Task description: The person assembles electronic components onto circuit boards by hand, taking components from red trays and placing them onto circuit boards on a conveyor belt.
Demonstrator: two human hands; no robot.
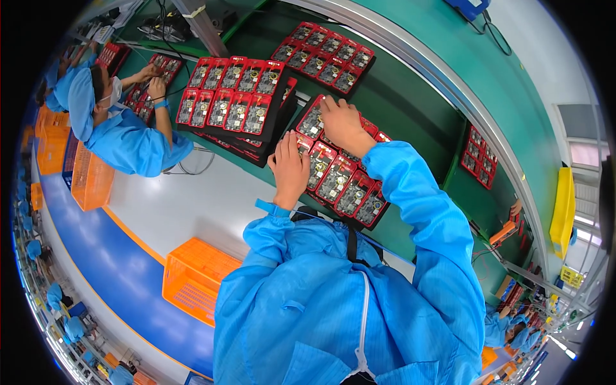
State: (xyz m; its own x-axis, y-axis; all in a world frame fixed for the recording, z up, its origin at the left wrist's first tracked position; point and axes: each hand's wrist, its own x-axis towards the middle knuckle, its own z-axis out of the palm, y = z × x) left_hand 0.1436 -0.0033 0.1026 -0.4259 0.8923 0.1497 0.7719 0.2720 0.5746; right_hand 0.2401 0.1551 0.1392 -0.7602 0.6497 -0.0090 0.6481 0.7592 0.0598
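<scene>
In front of me a black tray [367, 223] holds rows of circuit boards [335, 182] in red frames. My left hand [290, 168] rests along the tray's left side, its fingers stretched out and their tips touching the red frames. Over the far row my right hand [346, 125] bends its fingers down onto a board next to the far-left one [312, 122]. The palm covers what those fingers close on, so I cannot make it out.
Left of the tray rises a stack of similar board trays [273, 106]; another tray [324, 56] lies beyond it, and one [479, 157] to the right. A co-worker [128, 138] handles boards at far left. An orange crate [199, 276] stands on the floor behind me.
</scene>
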